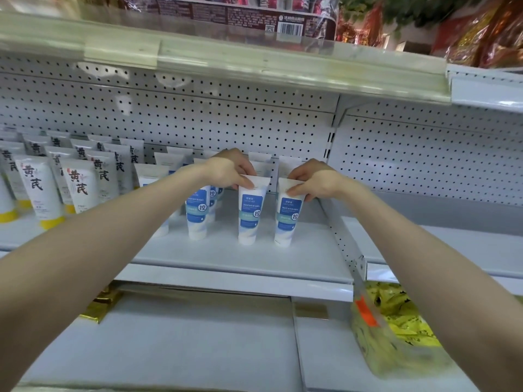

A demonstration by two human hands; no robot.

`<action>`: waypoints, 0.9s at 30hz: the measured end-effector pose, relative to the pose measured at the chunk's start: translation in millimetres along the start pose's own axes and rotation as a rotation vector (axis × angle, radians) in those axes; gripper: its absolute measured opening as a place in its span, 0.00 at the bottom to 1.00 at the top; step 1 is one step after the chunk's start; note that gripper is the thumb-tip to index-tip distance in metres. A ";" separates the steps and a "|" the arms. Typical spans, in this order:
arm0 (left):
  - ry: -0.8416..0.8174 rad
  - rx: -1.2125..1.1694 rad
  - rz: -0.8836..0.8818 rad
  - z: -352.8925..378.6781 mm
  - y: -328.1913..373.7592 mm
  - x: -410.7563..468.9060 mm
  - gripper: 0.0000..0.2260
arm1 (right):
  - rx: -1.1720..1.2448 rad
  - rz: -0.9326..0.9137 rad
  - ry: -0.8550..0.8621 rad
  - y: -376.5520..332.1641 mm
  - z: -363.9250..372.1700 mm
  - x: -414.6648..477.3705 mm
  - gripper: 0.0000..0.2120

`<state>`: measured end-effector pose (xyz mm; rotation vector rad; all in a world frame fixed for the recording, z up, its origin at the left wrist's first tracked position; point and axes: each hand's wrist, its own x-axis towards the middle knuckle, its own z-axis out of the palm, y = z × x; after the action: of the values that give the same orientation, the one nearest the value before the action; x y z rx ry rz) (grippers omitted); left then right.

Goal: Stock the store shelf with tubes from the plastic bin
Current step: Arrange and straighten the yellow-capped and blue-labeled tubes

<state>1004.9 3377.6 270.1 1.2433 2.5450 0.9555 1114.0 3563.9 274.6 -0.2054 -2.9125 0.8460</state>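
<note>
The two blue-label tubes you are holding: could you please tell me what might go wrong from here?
Both stand on narrow caps, so once the left hand lets go, the left tube may tip into the neighbouring tube. The right tube stands close to the slanted side bracket; the right hand might knock it when pulling back.

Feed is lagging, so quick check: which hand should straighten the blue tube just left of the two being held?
Left. The left hand pinches the middle tube, directly beside that free tube; the right hand pinches the end tube, one further away.
</note>
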 end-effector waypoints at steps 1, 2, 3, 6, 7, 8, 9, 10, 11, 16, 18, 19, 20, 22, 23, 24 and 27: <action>0.000 0.000 0.005 0.5 0.2 -0.3 0.09 | 0.002 0.000 0.000 0.4 0.0 -0.3 0.11; 0.000 0.000 0.008 0.9 0.3 -0.7 0.09 | 0.004 -0.002 0.002 0.4 0.4 -0.6 0.11; 0.001 -0.001 0.010 1.2 0.4 -0.9 0.08 | 0.006 -0.006 0.004 0.1 0.5 -1.1 0.11; -0.004 -0.015 0.013 1.0 -0.7 -2.1 0.08 | 0.023 0.001 0.001 -1.5 1.2 -2.0 0.11; -0.004 -0.014 0.015 0.7 -0.8 -2.6 0.08 | 0.024 0.003 -0.003 -1.9 1.3 -2.7 0.11; -0.003 -0.010 0.017 0.7 -1.3 -3.3 0.08 | 0.025 0.005 -0.005 -1.9 1.5 -3.1 0.11; -0.002 -0.013 0.017 0.8 -1.9 -4.3 0.08 | 0.029 0.005 -0.004 -1.7 1.8 -4.0 0.12; 0.001 -0.022 0.016 1.0 -2.3 -4.9 0.08 | 0.037 0.003 0.001 -1.3 2.0 -4.7 0.12; 0.005 -0.032 0.016 1.0 -2.2 -5.4 0.08 | 0.043 -0.001 0.006 -1.0 1.9 -5.4 0.12; -0.007 -0.037 0.011 0.8 -2.7 -6.3 0.08 | 0.060 0.004 0.015 -0.4 3.0 -7.3 0.11; -0.017 -0.049 0.008 0.7 -2.1 -6.7 0.07 | 0.057 0.004 0.012 -0.6 3.1 -7.7 0.11; -0.015 -0.053 0.007 0.7 -2.0 -7.4 0.07 | 0.056 0.002 0.011 -1.1 3.1 -7.8 0.10; -0.013 -0.054 0.008 0.9 -1.7 -8.0 0.08 | 0.055 0.001 0.010 -1.5 3.3 -8.0 0.10; -0.008 -0.056 0.012 0.9 -1.4 -9.0 0.08 | 0.054 0.001 0.007 -2.7 3.7 -8.5 0.10; -0.006 -0.057 0.013 1.0 -1.8 -9.1 0.08 | 0.052 0.003 0.009 -2.8 3.9 -8.7 0.09; -0.005 -0.057 0.015 0.8 -2.1 -9.3 0.08 | 0.050 0.005 0.012 -2.8 3.9 -8.8 0.09; -0.006 -0.037 0.022 1.5 -2.3 -10.1 0.08 | 0.045 0.010 0.013 -3.1 3.8 -9.0 0.10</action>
<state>1010.5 3369.7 266.2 1.2644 2.5024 0.9976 1122.0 3557.9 272.5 -0.2204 -2.8794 0.9075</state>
